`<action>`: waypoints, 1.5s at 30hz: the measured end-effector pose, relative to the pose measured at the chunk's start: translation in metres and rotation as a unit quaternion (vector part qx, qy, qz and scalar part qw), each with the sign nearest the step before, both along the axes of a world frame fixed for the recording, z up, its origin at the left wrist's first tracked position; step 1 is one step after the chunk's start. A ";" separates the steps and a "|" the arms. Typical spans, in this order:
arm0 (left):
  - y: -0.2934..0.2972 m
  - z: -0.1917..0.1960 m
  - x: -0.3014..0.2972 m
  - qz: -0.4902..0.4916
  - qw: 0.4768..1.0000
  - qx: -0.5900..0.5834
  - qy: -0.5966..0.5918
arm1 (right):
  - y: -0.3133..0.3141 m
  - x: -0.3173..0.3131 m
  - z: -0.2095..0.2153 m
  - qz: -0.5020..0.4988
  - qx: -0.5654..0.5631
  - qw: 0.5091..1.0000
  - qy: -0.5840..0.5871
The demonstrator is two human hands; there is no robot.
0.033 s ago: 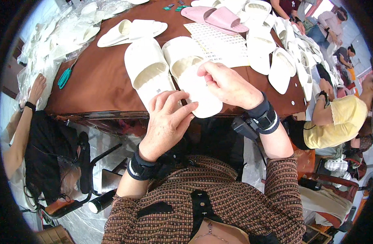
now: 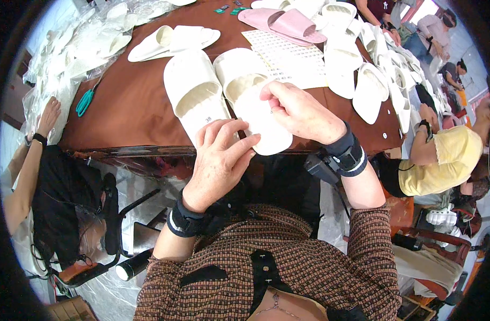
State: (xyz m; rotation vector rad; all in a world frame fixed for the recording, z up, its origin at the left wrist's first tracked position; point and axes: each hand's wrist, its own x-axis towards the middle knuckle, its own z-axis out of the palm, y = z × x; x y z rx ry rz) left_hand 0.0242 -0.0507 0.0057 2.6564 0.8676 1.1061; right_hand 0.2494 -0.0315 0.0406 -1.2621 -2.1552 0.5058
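The right white slipper (image 2: 259,115) lay at the front edge of the brown-covered table (image 2: 138,120), straight ahead of the body and between the 2 hands. Its long axis ran away from the wearer, toe outward and leaning somewhat to the left, heel toward the body. The left white slipper (image 2: 197,101) lay just beside it, pointing much the same way.

The left hand (image 2: 217,155) was nearer the heels: half open, its bent fingers reached over the left slipper's heel end and its thumb met the right slipper's heel. I could not tell whether it gripped either. The right hand (image 2: 305,113) came in from the right, nearer the right slipper's middle, its fingers curled nearly closed over the insole; whether anything was pinched there was hidden.

Beyond the toes, to the right, lay a printed label sheet (image 2: 298,64), with 2 pink slippers (image 2: 280,24) past it. A teal cord bundle (image 2: 85,102) lay well apart, on the left.
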 end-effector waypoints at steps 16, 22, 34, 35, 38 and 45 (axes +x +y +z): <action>0.006 0.000 0.001 -0.002 1.000 0.002 0.007 | -0.005 0.010 0.005 -0.014 0.004 0.999 0.047; 0.006 -0.001 0.001 0.002 1.000 0.007 0.003 | -0.011 0.001 0.005 0.005 0.060 0.997 0.056; 0.005 0.000 0.001 -0.002 1.000 0.003 0.004 | -0.012 0.002 0.003 -0.017 0.101 0.994 0.038; 0.006 0.000 0.002 -0.001 1.000 0.004 -0.002 | -0.013 0.002 0.004 -0.017 0.101 0.994 0.038; 0.005 0.000 0.002 0.004 1.000 0.006 -0.003 | -0.014 0.002 0.002 -0.004 0.069 0.995 0.072; 0.007 -0.001 0.002 -0.003 1.000 0.014 -0.003 | -0.018 0.001 0.011 -0.041 0.029 0.997 0.053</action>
